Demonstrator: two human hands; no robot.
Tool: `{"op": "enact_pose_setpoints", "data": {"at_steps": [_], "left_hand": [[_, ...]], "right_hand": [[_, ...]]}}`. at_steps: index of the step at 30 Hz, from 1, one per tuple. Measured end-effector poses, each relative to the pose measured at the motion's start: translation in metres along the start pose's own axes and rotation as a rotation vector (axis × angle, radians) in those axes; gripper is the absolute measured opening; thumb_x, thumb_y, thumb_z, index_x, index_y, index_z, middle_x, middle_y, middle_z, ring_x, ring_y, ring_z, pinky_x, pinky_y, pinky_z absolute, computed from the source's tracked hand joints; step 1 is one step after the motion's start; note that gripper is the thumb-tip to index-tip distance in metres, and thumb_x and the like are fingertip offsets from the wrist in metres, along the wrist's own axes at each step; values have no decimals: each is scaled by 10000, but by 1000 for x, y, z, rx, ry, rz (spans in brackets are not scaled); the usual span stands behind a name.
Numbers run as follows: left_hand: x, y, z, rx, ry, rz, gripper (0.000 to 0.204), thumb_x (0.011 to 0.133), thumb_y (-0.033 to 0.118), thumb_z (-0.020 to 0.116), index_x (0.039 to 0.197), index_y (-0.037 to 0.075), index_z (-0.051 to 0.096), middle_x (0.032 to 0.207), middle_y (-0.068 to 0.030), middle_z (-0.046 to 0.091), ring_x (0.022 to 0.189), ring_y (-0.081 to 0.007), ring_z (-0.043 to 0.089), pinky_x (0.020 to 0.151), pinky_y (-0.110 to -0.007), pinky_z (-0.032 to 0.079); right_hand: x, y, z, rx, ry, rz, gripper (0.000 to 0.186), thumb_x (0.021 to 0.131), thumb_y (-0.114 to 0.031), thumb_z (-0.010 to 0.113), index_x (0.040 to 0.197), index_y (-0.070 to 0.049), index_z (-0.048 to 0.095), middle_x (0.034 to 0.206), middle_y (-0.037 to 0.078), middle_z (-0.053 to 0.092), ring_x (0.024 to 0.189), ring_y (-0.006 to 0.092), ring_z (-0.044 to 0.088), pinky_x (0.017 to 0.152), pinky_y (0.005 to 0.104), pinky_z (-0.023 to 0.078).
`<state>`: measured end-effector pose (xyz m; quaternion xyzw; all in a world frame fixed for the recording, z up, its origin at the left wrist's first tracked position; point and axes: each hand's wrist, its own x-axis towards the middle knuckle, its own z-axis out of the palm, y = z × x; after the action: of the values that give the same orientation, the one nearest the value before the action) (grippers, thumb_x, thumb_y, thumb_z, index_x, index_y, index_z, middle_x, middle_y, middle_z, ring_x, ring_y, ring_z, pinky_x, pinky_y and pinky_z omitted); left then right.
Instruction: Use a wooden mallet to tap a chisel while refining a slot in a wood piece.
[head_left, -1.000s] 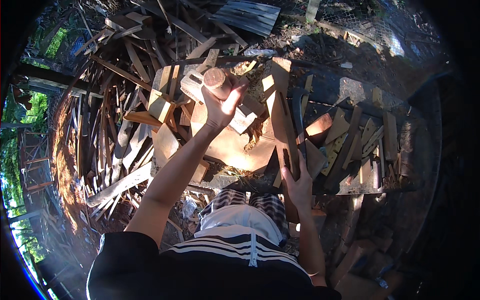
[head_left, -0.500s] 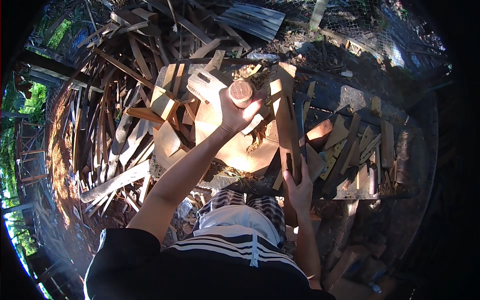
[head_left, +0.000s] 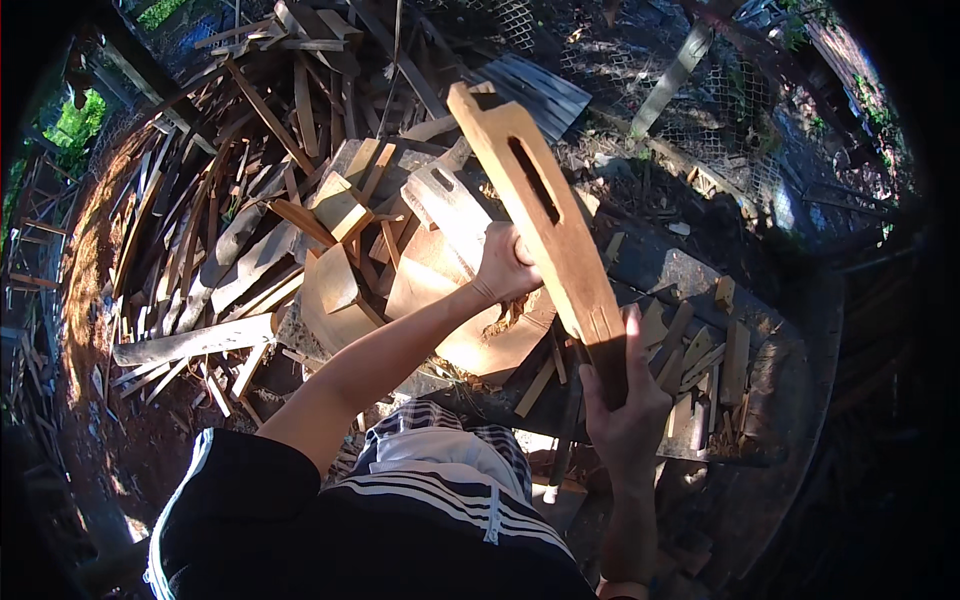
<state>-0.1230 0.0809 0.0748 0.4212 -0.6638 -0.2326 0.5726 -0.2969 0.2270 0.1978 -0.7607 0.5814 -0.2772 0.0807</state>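
My right hand (head_left: 625, 415) is closed round the lower end of a long, slightly curved wooden piece (head_left: 575, 265) with a slot cut near its far end. The piece is raised and tilted to the upper left. My left hand (head_left: 507, 265) is closed on a round-ended wooden handle (head_left: 524, 251); the slotted piece partly covers it, and what it belongs to cannot be made out. A pale wooden block (head_left: 455, 215) with a slot lies just beyond my left hand. Below both hands is a broad, flat-topped chopping stump (head_left: 430, 325) with chips at its edge.
A large heap of scrap wood (head_left: 230, 200) spreads on the left. Cut wood blocks (head_left: 340, 212) stand beside the stump. Several offcuts (head_left: 735, 360) lie on a dark bench (head_left: 670, 265) at the right. Behind are a corrugated sheet (head_left: 535, 95) and a leaning post (head_left: 672, 80).
My right hand has lifted the slotted wooden piece off the bench, tilting its far end up and left. My left hand has moved slightly nearer with the handle. The view has shifted.
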Motion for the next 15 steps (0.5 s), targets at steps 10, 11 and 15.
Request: {"op": "enact_pose_setpoints", "data": {"at_steps": [10, 11, 15], "left_hand": [[-11, -24, 18, -432, 91, -108, 360, 691, 166, 785, 968, -6, 634, 802, -157, 683, 686, -215, 671, 631, -321, 510], [-13, -25, 22, -540, 167, -110, 367, 695, 162, 780, 982, -12, 632, 814, -166, 687, 684, -217, 672, 627, -323, 509], [0, -4, 10, -493, 104, -140, 308, 693, 131, 766, 926, -25, 641, 775, -160, 678, 680, -169, 665, 620, -317, 511]], "right_hand": [[3, -5, 2, -45, -50, -36, 753, 726, -90, 772, 1401, -55, 438, 967, 192, 654, 773, 352, 670, 661, 393, 536], [6, -6, 3, -39, -55, -37, 753, 726, -90, 772, 1401, -55, 438, 967, 192, 654, 773, 352, 670, 661, 393, 536], [-4, -7, 6, 91, 211, -107, 695, 773, -130, 746, 1397, -61, 449, 878, 172, 661, 755, 335, 672, 623, 386, 520]]}}
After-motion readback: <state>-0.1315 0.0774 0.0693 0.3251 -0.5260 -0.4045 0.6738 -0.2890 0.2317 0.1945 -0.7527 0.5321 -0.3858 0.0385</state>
